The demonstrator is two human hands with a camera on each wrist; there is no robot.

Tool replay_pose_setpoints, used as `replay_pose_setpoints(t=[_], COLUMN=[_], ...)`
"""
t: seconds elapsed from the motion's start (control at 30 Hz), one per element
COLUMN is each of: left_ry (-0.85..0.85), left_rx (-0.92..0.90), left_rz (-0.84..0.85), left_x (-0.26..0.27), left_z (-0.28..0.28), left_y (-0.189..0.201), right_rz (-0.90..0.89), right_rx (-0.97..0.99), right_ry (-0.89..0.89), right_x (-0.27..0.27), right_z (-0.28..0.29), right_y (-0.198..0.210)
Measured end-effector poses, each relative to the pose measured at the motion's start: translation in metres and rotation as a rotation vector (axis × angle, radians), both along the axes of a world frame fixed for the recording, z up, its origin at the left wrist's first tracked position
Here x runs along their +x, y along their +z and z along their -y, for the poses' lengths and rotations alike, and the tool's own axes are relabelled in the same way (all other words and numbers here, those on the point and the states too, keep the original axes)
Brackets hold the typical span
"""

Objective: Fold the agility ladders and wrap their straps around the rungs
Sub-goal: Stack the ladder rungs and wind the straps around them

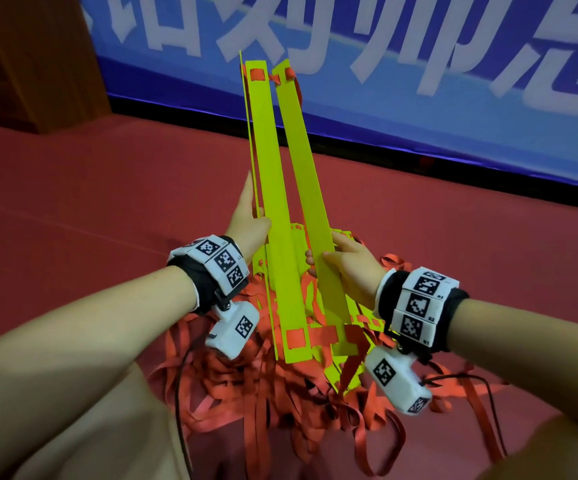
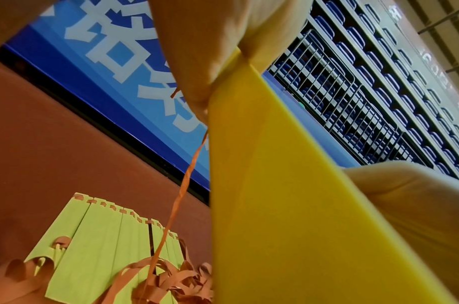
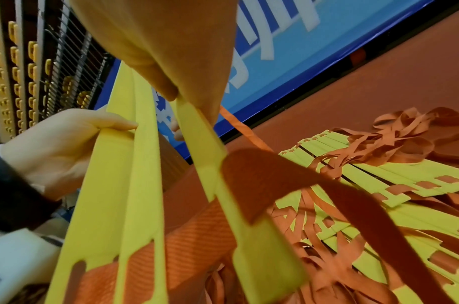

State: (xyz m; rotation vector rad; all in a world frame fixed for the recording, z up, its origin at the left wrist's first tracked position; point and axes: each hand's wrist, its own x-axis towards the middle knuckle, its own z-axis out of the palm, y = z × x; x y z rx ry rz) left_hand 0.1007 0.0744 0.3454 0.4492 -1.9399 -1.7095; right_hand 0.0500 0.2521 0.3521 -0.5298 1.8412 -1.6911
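Observation:
Two long yellow-green rungs lean up and away from me over the red floor. My left hand grips the left rung together with thin rungs stacked behind it, thumb on the front face. My right hand pinches the right rung near its middle. An orange strap links the rungs' lower ends. In the right wrist view the right hand's fingertips pinch the rung, and a strap loop hangs off it. More rungs lie flat below, amid tangled straps.
A blue banner with white characters stands along the far edge of the red floor. A brown wooden piece is at the far left. My legs are at the bottom. Railing and blue seats rise behind the banner.

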Motion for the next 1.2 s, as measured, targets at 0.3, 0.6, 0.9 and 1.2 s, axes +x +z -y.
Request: replay_pose_setpoints(t=[0.3, 0.6, 0.9, 1.2], left_ry=[-0.015, 0.018, 0.000, -0.051], left_rx=[0.081, 0.038, 0.031, 0.178], left_rz=[-0.050, -0.097, -0.103, -0.197], left_x=[-0.004, 0.004, 0.003, -0.002], left_z=[-0.010, -0.004, -0.016, -0.021], left_y=[0.002, 0.009, 0.023, 0.022], right_rz=[-0.030, -0.213, -0.549, -0.647], right_rx=[0.018, 0.035, 0.196, 0.294], right_ry=[0.190, 0.329, 0.406, 0.454], right_x=[0.011, 0.012, 0.019, 0.031], right_z=[0.001, 0.002, 0.001, 0.002], right_y=[0.001, 0.008, 0.006, 0.008])
